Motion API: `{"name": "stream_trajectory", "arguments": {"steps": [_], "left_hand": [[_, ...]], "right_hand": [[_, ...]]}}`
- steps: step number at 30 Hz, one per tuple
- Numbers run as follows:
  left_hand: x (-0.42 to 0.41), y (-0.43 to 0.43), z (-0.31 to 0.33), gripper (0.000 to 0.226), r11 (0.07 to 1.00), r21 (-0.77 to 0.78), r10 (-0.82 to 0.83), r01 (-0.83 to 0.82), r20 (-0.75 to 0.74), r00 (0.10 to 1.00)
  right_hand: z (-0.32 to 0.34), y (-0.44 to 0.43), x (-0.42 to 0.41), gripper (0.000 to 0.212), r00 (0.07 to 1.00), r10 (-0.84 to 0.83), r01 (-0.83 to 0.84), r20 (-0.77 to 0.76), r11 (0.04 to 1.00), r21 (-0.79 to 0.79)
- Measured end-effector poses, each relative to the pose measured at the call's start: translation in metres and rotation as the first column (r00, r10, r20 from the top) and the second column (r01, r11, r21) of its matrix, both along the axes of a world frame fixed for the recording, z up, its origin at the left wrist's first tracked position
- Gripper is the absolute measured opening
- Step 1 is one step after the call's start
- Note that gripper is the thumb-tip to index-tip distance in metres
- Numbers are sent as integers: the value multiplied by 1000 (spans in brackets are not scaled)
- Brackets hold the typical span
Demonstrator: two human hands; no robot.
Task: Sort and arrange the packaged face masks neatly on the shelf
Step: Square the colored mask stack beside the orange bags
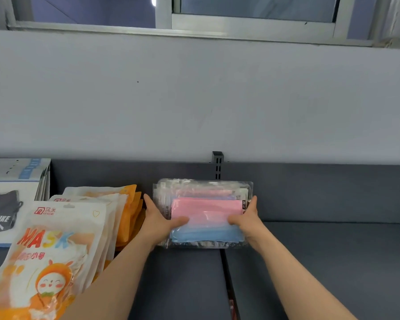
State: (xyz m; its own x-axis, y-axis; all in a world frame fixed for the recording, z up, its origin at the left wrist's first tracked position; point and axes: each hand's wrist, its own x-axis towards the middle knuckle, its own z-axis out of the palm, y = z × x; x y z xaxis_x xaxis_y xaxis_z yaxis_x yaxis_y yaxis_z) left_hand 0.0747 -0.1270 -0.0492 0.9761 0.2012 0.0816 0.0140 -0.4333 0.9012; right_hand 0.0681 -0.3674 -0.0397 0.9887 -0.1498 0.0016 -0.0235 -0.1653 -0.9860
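Clear mask packs [206, 213]: several flat transparent bags held together as one stack, front face toward me. The front bag shows a pink mask above a blue one. More pink and pale layers show behind its top edge. The stack's lower edge is down at the shelf [333, 262], between my two hands. I cannot tell whether its back touches the rear panel.

Left hand [158, 221]: grasping the left side of the stack. The thumb lies across the front face and the fingers run up along the left edge.

Right hand [247, 219]: grasping the right side the same way, thumb on the front, fingers up the right edge. Both forearms are bare and reach in from the lower edge of view.

Below the hands: dark grey shelf surface, with a seam [225, 273] between two boards running toward me from under the stack.

Above the hands, behind the stack: a dark slotted upright [217, 165] stands at the rear panel.

Outboard of my left hand, just beside it: a leaning row of orange-and-white pouches [56, 245]. The front one is printed "MASK" and carries a cartoon figure.

Further left, well apart from my hands: white-and-blue packs [7, 204] standing on edge, the front one showing a black mask.

Outboard of my right hand: bare shelf.

Above everything: pale wall [194, 100], then a metal window frame [240, 26].
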Motion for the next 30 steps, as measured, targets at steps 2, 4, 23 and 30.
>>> {"name": "stream_trajectory", "arguments": {"steps": [2, 4, 23, 30], "left_hand": [[8, 3, -1, 143, 1000, -18, -21, 20, -47, 999], [16, 5, -2, 145, 996, -76, -45, 39, -80, 996], [18, 20, -12, 135, 967, -207, -139, 147, 52, 989], [19, 24, -13, 129, 932, -268, -225, 243, 96, 970]], "right_hand": [[2, -6, 5, 117, 1000, 27, -26, -16, 999, 41], [3, -10, 7, 125, 997, 65, -62, -42, 996, 70], [-19, -2, 32, 95, 985, 169, -173, 41, 972, 157], [-17, 1, 30, 100, 984, 153, -164, 89, 978, 127]]}}
